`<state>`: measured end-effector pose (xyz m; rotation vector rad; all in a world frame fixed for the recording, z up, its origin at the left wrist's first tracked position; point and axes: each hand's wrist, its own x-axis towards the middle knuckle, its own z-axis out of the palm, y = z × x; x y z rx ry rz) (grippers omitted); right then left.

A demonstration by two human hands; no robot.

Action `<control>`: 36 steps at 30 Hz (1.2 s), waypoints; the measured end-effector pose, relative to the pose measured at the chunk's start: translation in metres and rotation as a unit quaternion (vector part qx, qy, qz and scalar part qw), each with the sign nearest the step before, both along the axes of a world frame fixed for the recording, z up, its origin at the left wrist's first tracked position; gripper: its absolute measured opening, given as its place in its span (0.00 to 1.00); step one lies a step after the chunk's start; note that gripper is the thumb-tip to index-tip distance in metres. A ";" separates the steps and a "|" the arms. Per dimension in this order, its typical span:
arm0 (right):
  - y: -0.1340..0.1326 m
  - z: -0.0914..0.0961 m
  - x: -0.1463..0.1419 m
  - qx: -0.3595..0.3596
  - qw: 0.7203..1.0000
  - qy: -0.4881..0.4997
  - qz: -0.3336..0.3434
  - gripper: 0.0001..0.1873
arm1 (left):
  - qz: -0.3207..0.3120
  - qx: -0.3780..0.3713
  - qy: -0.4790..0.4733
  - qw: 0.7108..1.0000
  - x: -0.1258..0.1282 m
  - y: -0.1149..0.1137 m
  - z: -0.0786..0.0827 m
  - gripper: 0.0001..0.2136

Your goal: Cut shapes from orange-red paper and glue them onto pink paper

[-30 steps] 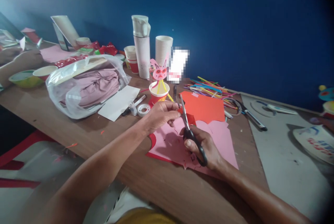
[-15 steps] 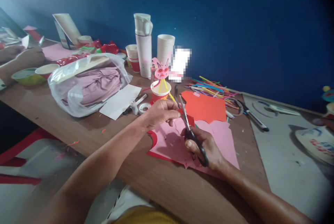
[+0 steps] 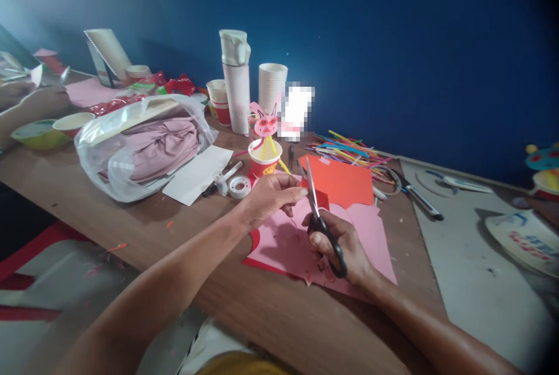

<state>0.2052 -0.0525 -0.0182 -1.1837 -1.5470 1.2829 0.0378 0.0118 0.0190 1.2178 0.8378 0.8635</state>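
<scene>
My right hand point(image 3: 343, 241) grips black-handled scissors point(image 3: 313, 197), fingers in the loops and blades pointing up and away from me. Just left of the blades, my left hand point(image 3: 273, 197) pinches a small piece of red paper point(image 3: 322, 197); its held edge is partly hidden by the fingers and scissors. Beneath both hands lies pink paper point(image 3: 373, 241) with cut, wavy edges, over a red sheet that shows at the left and front. A larger orange-red sheet point(image 3: 349, 183) lies just behind. Beyond my left hand stands a red paper cup point(image 3: 264, 165) bearing a pink animal face point(image 3: 265, 123) on yellow stems.
Coloured pipe cleaners point(image 3: 345, 148), a box cutter point(image 3: 421, 197) and a tape roll point(image 3: 239, 187) lie around. A plastic bag point(image 3: 117, 183) with pink cloth, a tall flask point(image 3: 237, 95) and stacked cups point(image 3: 273, 81) stand behind. Another person's hands point(image 3: 48, 101) are at far left.
The view has shifted slightly, so the table items sit lower and more to the left. The scissor blades have tilted a little more upright. Both hands keep their grips.
</scene>
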 end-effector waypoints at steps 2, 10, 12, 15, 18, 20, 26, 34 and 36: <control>0.000 -0.001 0.000 0.006 1.000 -0.004 -0.002 0.16 | 0.015 -0.004 -0.019 1.000 0.003 -0.001 -0.003 0.09; 0.000 -0.002 0.001 0.010 1.000 -0.011 0.001 0.17 | 0.033 -0.009 -0.021 0.999 0.002 -0.002 -0.002 0.06; 0.000 -0.001 0.000 0.013 1.000 -0.016 0.011 0.18 | 0.030 0.004 0.002 1.000 0.000 0.000 0.000 0.05; 0.000 -0.002 0.000 0.020 0.999 -0.015 0.027 0.19 | 0.016 0.023 0.034 0.999 -0.005 0.003 0.002 0.03; 0.000 -0.004 0.001 0.022 0.999 -0.014 0.033 0.19 | -0.001 0.020 0.040 0.999 -0.007 0.005 0.003 0.02; 0.000 -0.006 0.000 0.020 0.999 -0.013 0.035 0.19 | -0.008 0.013 0.035 0.999 -0.009 0.005 0.004 0.03; -0.001 -0.008 0.001 0.017 0.999 -0.009 0.039 0.19 | -0.021 0.002 0.034 0.999 -0.011 0.006 0.006 0.03; -0.001 -0.006 0.000 0.013 0.999 -0.006 0.040 0.19 | -0.019 -0.007 0.052 0.998 -0.013 0.006 0.008 0.02; -0.002 -0.007 0.000 0.009 0.999 -0.004 0.041 0.18 | -0.020 -0.010 0.055 0.998 -0.013 0.007 0.008 0.03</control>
